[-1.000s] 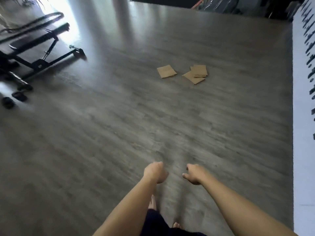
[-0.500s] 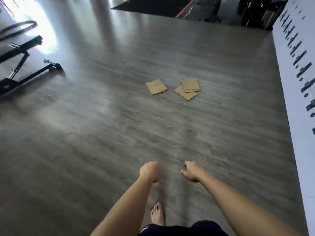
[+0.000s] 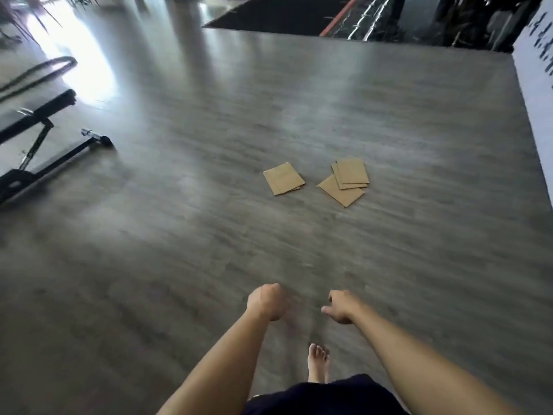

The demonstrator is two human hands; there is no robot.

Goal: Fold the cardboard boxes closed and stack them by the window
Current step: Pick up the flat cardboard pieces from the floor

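Observation:
Flattened brown cardboard boxes lie on the grey wood floor ahead of me. One flat box (image 3: 283,178) lies alone on the left. A small overlapping pile of flat boxes (image 3: 347,180) lies just to its right. My left hand (image 3: 267,301) and my right hand (image 3: 339,306) hang in front of me, low in the view and well short of the boxes. The fingers of both hands are loosely curled and hold nothing. One bare foot (image 3: 317,361) shows below them.
A black exercise bench frame (image 3: 45,139) stands at the left, with bright window glare (image 3: 74,55) behind it. A white wall (image 3: 538,115) runs along the right. A dark mat (image 3: 269,16) and clutter lie at the far end.
I have walked forward: the flat boxes now sit lower and nearer in view. Both hands have stayed in front of me, holding nothing.

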